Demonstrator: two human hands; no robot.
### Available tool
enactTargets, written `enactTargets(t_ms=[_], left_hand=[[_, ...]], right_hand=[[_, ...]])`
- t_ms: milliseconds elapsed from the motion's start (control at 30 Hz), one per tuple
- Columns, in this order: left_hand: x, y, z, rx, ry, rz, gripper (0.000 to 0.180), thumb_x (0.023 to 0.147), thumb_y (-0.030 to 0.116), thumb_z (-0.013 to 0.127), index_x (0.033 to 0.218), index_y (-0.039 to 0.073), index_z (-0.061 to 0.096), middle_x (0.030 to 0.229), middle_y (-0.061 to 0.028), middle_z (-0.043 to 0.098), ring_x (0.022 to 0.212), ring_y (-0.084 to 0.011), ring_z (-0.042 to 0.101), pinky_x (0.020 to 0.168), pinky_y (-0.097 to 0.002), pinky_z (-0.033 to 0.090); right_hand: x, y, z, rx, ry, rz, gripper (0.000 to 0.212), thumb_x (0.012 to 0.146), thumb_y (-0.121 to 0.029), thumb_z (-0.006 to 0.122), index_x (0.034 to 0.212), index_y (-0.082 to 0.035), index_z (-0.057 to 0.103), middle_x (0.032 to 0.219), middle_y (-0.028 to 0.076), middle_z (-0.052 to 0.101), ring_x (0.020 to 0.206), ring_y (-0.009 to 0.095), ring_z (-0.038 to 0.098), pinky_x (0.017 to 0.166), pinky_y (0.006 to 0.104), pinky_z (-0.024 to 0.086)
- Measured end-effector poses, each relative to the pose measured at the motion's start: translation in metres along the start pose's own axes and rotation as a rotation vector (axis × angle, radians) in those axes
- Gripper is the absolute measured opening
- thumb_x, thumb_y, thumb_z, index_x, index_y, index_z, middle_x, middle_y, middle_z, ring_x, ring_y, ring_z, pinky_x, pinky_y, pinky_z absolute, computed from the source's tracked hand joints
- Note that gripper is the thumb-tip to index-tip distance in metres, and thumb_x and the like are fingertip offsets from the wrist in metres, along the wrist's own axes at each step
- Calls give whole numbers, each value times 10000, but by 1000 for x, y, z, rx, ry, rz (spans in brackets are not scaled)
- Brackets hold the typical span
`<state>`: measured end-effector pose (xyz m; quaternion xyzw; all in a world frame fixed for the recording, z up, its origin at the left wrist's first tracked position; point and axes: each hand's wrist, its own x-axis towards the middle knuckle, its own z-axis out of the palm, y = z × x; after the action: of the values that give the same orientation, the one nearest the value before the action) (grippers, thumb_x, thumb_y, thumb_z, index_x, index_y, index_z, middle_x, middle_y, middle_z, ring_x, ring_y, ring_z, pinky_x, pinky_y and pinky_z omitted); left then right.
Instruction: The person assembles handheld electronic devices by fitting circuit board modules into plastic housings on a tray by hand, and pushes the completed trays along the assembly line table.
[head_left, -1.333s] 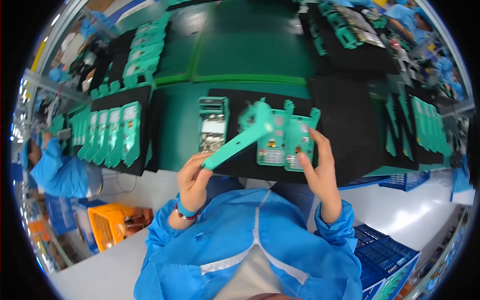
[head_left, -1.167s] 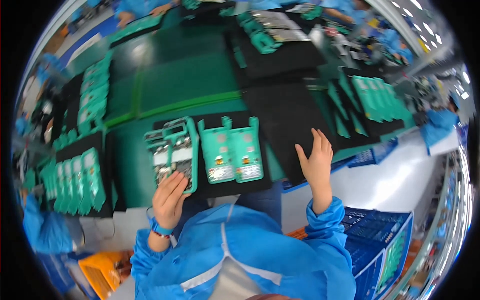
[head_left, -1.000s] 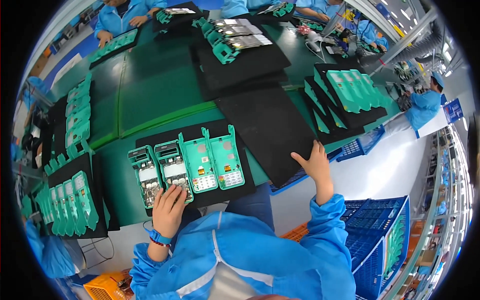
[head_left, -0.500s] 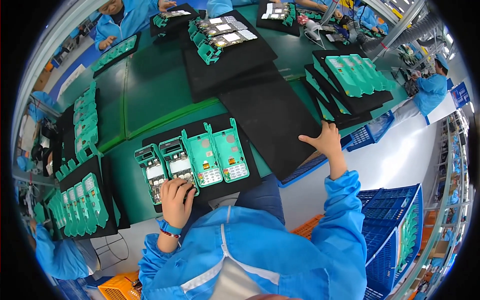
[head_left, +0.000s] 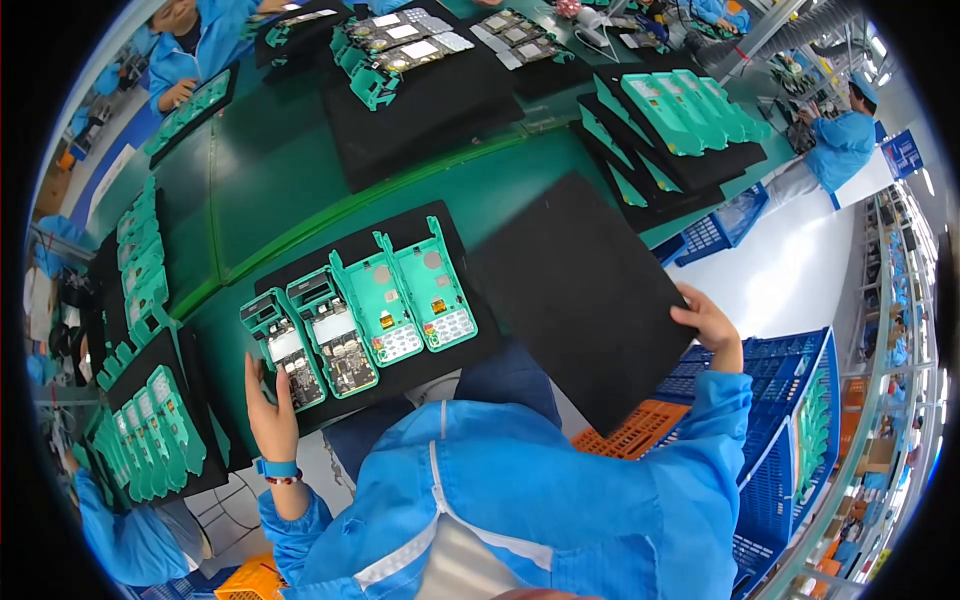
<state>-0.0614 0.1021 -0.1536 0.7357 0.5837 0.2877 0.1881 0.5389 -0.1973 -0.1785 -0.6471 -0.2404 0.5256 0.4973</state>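
Observation:
My right hand (head_left: 708, 320) grips the right edge of a flat black mat (head_left: 590, 300), thumb on top and fingers underneath. Tilted, the mat juts past the table's front edge. My left hand (head_left: 272, 415) has its fingers stretched and thumb apart, beside the lower left of a green device housing (head_left: 284, 350) with a circuit board in it; whether it touches is unclear. A second housing with a board (head_left: 340, 335) lies alongside. Two more green housings (head_left: 385, 310) without such boards, showing white keypad parts, complete the row. All rest on another black mat (head_left: 440, 375).
More green housings lie on mats at left (head_left: 155, 430) and in a stack at right (head_left: 690, 110). Board assemblies (head_left: 405, 45) sit on a far mat. Blue crates (head_left: 780, 430) and an orange crate (head_left: 640, 425) stand low at right. A co-worker (head_left: 190, 60) sits far left.
My right hand has taken hold of the black mat and pulled it toward me and right, off its place on the table. My left hand has moved left and down off the second housing.

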Motion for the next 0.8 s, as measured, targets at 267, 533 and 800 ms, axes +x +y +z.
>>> enactTargets(t_ms=[267,533,800], left_hand=[[4,-28,-1,-309,-79,-169,581,965,176,676,1481,39,448,1143,-114,616,990,-145,613,782,-266,492],[33,-43,-13,-753,-230,-475,472,961,132,668,1380,-12,503,1134,-55,667,1022,-125,613,892,-267,462],[15,-24,2,-832,-242,-353,567,950,100,675,1424,34,371,1039,-55,672,972,-122,617,881,-271,455]], right_hand=[[-127,171,-55,593,236,315,470,914,-88,673,1369,-39,568,1284,92,663,1171,270,631,1057,423,465],[-106,223,-32,700,538,259,431,991,-214,635,1390,-85,537,1291,56,644,1155,219,624,1004,388,498],[-61,281,-49,1079,976,-176,281,949,-245,705,1181,-102,638,1133,52,680,1019,217,643,848,356,547]])
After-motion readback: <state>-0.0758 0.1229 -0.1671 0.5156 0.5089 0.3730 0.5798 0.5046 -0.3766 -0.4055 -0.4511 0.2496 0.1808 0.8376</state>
